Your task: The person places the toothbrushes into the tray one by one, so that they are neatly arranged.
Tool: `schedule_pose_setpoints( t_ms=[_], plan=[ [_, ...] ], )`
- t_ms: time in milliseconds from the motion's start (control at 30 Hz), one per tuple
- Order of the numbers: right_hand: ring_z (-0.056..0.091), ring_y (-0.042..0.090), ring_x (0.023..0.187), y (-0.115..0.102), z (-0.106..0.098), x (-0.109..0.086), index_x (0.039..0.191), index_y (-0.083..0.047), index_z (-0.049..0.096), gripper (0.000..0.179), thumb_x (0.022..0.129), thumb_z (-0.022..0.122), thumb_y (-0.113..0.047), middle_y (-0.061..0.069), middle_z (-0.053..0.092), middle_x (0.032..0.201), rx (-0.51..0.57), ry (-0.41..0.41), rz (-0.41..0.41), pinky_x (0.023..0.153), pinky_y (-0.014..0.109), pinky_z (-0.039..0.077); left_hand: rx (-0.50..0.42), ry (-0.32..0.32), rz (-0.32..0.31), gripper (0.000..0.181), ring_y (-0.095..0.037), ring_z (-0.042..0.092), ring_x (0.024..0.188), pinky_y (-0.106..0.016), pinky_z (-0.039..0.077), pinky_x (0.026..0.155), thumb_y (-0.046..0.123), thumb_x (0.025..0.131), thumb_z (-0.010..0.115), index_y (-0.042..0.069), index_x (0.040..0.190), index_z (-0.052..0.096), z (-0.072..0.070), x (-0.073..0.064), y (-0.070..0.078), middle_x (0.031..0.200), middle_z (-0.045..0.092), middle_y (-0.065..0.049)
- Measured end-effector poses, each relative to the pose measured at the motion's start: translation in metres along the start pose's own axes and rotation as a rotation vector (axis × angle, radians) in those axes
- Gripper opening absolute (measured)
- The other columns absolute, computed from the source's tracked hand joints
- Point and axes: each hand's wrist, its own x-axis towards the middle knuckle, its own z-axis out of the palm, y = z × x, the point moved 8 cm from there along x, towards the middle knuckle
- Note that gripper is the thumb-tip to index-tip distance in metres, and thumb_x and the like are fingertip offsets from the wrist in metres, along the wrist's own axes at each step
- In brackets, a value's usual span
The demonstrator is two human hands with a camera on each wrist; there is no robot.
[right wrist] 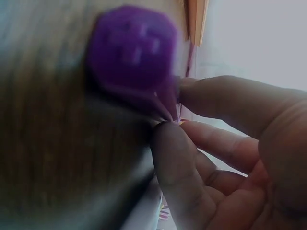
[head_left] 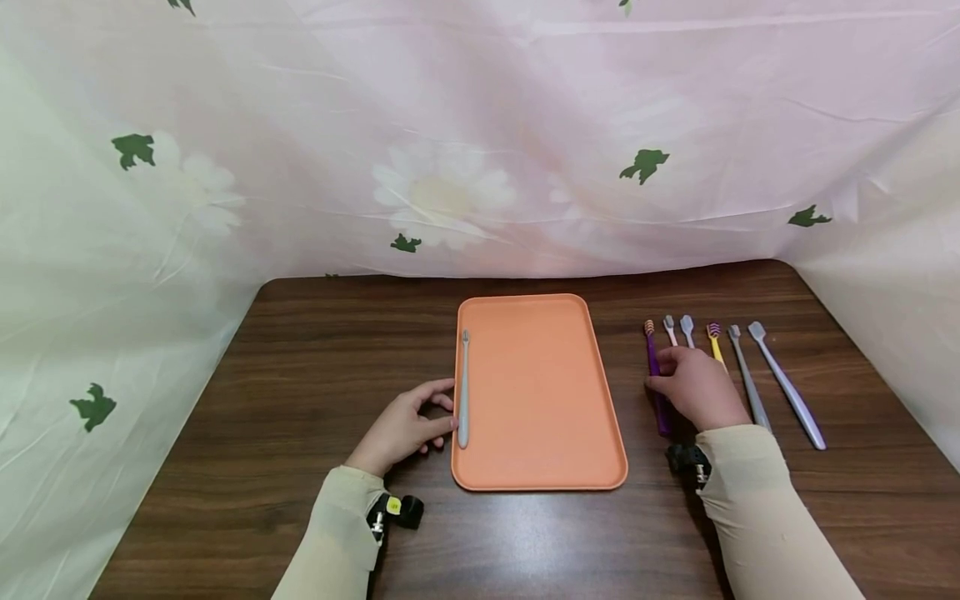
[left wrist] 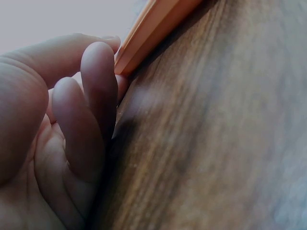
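Observation:
My right hand [head_left: 699,387] pinches the handle of a purple toothbrush [head_left: 651,350], the leftmost of a row on the table. In the right wrist view, the butt end of the purple toothbrush [right wrist: 133,48] is close to the camera, with thumb and fingertips around the handle behind it. Across the table, my left hand [head_left: 405,429] holds the left rim of an orange tray [head_left: 536,392]. The left wrist view has the thumb and curled fingers right at the rim of the tray [left wrist: 148,38]. Along the tray's left side lies a grey toothbrush [head_left: 463,392].
Right of the purple toothbrush are a white toothbrush [head_left: 670,327], a pale blue one [head_left: 687,327], a yellow one [head_left: 716,337], a dark grey one [head_left: 747,375] and a lavender one [head_left: 787,387]. My right hand covers some handles. A flowered cloth [head_left: 442,192] hangs behind the wooden table [head_left: 337,350].

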Motion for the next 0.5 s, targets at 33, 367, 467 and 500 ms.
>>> schedule_pose_setpoints(
  t_ms=[33, 367, 467, 500],
  plan=[
    [0.061, 0.034, 0.086, 0.0002, 0.0004, 0.0002, 0.116, 0.009, 0.055, 0.049, 0.082, 0.069, -0.023, 0.022, 0.064, 0.099, -0.009, -0.004, 0.003, 0.072, 0.048, 0.048, 0.002, -0.001, 0.001, 0.054, -0.022, 0.061, 0.062, -0.034, 0.048, 0.047, 0.012, 0.084, 0.069, 0.013, 0.134, 0.049, 0.0001, 0.0001, 0.0003, 0.107, 0.058, -0.011],
    [0.058, 0.017, 0.066, -0.0009, 0.0042, 0.0013, 0.110, 0.009, 0.058, 0.045, 0.081, 0.069, -0.023, 0.009, 0.064, 0.079, -0.006, -0.052, -0.008, 0.059, 0.032, 0.047, 0.002, -0.007, 0.001, 0.055, -0.022, 0.060, 0.062, -0.035, 0.049, 0.047, 0.013, 0.084, 0.069, 0.013, 0.135, 0.048, 0.0006, 0.0004, 0.0004, 0.108, 0.058, -0.011],
    [0.058, 0.017, 0.066, -0.0013, 0.0043, 0.0015, 0.110, 0.010, 0.059, 0.046, 0.080, 0.069, -0.023, 0.009, 0.064, 0.078, -0.014, -0.047, -0.007, 0.060, 0.033, 0.047, 0.001, -0.004, 0.002, 0.054, -0.022, 0.060, 0.062, -0.035, 0.048, 0.047, 0.013, 0.084, 0.069, 0.013, 0.134, 0.049, 0.0008, 0.0005, -0.0004, 0.107, 0.058, -0.011],
    [0.058, 0.017, 0.067, -0.0013, 0.0045, 0.0017, 0.110, 0.010, 0.058, 0.046, 0.080, 0.069, -0.023, 0.009, 0.064, 0.079, -0.016, -0.047, -0.005, 0.060, 0.034, 0.048, 0.000, -0.003, 0.003, 0.054, -0.022, 0.060, 0.062, -0.034, 0.048, 0.047, 0.012, 0.084, 0.069, 0.013, 0.134, 0.049, 0.0009, 0.0004, -0.0004, 0.107, 0.058, -0.012]
  ],
)
